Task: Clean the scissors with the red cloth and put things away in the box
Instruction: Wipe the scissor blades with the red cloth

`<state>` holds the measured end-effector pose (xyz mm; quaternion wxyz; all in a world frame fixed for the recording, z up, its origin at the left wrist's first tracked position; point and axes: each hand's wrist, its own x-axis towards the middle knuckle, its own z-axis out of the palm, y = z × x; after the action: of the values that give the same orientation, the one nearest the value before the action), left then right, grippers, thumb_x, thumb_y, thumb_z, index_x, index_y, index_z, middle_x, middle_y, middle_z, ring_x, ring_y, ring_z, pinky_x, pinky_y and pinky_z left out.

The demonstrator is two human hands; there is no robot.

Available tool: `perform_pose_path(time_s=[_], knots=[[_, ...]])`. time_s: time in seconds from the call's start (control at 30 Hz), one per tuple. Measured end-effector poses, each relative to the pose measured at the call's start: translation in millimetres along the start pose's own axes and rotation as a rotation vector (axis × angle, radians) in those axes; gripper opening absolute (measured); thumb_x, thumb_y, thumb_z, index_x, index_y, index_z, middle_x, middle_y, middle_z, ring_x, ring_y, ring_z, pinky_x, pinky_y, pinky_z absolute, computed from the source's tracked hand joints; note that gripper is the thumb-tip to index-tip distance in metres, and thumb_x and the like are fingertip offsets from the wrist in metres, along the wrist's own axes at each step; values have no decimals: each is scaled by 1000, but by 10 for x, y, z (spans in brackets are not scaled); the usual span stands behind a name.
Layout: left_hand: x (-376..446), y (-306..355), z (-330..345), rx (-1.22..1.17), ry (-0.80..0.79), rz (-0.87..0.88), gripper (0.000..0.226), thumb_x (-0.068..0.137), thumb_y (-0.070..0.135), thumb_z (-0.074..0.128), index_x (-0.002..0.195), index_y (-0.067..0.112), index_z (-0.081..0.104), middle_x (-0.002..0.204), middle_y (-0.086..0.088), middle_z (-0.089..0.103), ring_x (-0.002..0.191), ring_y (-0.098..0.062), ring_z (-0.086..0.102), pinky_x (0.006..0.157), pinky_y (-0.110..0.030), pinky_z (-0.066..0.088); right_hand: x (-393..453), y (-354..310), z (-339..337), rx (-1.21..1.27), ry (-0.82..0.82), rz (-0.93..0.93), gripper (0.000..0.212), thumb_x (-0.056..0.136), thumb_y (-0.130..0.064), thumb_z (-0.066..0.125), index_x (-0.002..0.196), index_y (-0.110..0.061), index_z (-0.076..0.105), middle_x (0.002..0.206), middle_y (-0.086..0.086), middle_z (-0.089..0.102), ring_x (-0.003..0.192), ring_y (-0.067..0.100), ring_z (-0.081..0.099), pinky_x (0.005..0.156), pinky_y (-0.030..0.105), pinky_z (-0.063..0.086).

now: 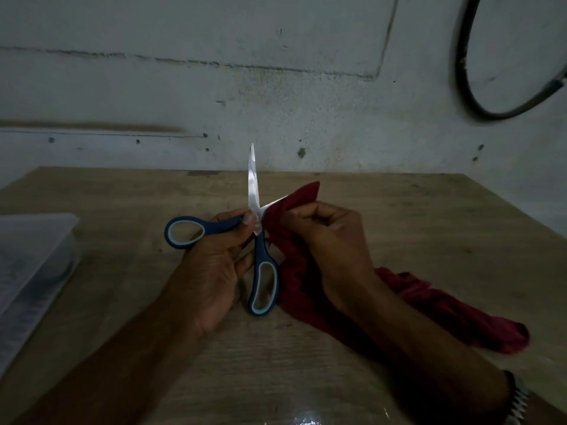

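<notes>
Our left hand [211, 256] gripped the opened scissors [256, 228] near the pivot; our right hand [325, 231] pinched the red cloth [306, 289] around one blade, best wiped toward the tip.

The scissors [259, 240] have dark blue handles with pale blue lining. The cloth [306, 289] is deep red. The desk [429, 228] looks light brown wood-grain, dimly lit.

The red cloth [310, 283] is covering most of one blade of the scissors [257, 237], so only a short bright piece is showing near the pivot. The right hand [325, 237] and its forearm are hiding the middle of the cloth. The left hand [211, 268] is hiding part of one blue handle. The left edge is cutting off the clear box [33, 271], and its contents are looking too blurred to tell. The top right corner is cutting off a dark hoop [478, 96] on the wall.
</notes>
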<state>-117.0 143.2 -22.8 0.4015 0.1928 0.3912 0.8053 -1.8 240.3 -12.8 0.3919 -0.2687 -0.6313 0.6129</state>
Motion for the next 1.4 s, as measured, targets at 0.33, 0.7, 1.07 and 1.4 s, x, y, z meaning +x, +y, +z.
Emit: perform_pose_path(time_s=[0.33, 0.7, 1.07, 1.4], knots=[[-6, 8, 41, 50, 26, 4, 13, 74, 15, 65, 86, 15, 67, 84, 5, 76, 81, -8, 73, 68, -23, 58, 246, -160, -269, 228, 294, -33, 6, 92, -5, 78, 88, -3, 81, 91, 18, 81, 79, 22, 77, 79, 36, 67], [4, 45, 15, -32, 86, 19, 18, 73, 15, 67, 91, 14, 69, 84, 3, 77, 86, -10, 73, 77, -26, 58, 125, -22, -203, -142, 149, -249, 48, 81, -13, 91, 117, -23, 61, 99, -5, 77, 91, 14, 79, 77, 39, 68], [-30, -23, 72, -1, 19, -4, 32, 81, 13, 68, 112, 7, 68, 107, -9, 77, 101, -21, 74, 82, -31, 60, -11, 66, 12, -203, 126, -303, 6, 88, -25, 87, 88, -20, 83, 83, -6, 82, 75, 11, 80, 70, 34, 67], [-47, 19, 61, 41, 28, -25, 20, 71, 14, 68, 91, 13, 69, 86, 2, 77, 84, -12, 73, 74, -29, 57, 134, -107, -249, -22, 262, -200, 11, 89, -17, 86, 88, -8, 79, 81, 9, 80, 74, 28, 80, 65, 43, 68]])
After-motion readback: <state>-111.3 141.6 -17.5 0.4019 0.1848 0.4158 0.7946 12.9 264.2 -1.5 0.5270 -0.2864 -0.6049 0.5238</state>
